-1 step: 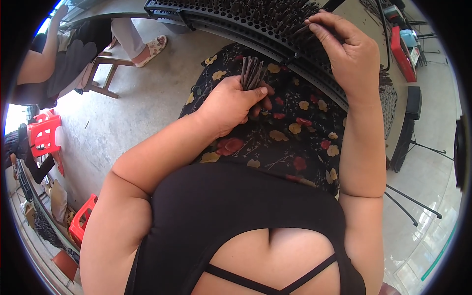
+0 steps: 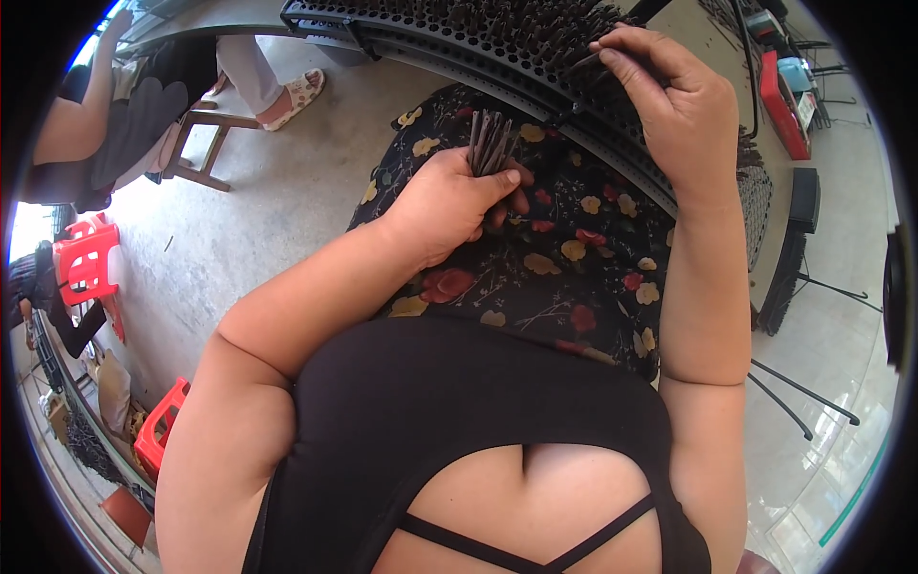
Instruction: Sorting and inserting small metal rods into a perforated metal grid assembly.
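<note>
The left hand (image 2: 454, 201) is closed around a bundle of thin dark sticks (image 2: 491, 142), which points upward above the flowered black cloth (image 2: 535, 239) on the lap. The right hand (image 2: 684, 105) pinches one slim stick (image 2: 585, 62) between thumb and forefinger, at the perforated black rack (image 2: 421, 32). Many standing sticks (image 2: 545, 29) already fill the rack densely, while several holes near its front edge are bare; from this view I cannot tell their exact number.

Rough, matt sticks (image 2: 491, 139), matt black rack (image 2: 459, 63), floral cloth (image 2: 535, 234), smooth plastic stool (image 2: 86, 247).
</note>
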Demonstrator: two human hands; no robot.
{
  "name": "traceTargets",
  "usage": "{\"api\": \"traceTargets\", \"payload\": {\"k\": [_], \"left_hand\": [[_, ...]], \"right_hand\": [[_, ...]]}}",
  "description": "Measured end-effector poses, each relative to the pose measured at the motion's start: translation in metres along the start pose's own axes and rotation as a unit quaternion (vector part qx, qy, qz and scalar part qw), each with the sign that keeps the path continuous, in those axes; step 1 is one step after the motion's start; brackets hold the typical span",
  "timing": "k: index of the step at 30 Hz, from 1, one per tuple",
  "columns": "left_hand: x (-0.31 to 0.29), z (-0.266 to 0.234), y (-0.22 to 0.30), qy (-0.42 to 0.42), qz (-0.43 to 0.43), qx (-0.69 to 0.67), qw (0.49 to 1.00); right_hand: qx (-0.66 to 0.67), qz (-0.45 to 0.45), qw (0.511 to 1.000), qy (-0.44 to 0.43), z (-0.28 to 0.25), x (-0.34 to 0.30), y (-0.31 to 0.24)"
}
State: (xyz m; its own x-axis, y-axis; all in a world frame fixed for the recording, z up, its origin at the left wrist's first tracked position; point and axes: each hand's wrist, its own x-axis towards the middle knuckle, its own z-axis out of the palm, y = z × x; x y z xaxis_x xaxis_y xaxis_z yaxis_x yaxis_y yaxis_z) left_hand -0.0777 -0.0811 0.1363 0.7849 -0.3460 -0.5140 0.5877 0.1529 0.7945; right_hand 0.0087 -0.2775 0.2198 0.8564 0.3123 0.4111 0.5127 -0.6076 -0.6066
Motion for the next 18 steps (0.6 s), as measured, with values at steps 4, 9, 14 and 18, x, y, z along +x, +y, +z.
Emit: {"api": "traceTargets", "payload": {"k": [4,9,14,18], "left_hand": [[0.001,0.000,0.000,-0.004,-0.005,-0.001,1.000],[-0.001,-0.002,-0.003,-0.039,0.009,-0.035,0.999],[-0.009,0.007,0.006,-0.050,-0.004,-0.043,0.998],[-0.010,0.000,0.008,-0.120,0.022,-0.013,0.992]], "right_hand": [[-0.054,-0.099,0.994,-0.016,0.001,-0.001,-0.003],[-0.089,-0.079,0.992,-0.033,0.001,0.007,-0.021],[-0.204,-0.208,0.956,0.024,0.002,-0.011,0.015],[0.053,0.011,0.991,0.122,0.007,-0.046,-0.011]]}}
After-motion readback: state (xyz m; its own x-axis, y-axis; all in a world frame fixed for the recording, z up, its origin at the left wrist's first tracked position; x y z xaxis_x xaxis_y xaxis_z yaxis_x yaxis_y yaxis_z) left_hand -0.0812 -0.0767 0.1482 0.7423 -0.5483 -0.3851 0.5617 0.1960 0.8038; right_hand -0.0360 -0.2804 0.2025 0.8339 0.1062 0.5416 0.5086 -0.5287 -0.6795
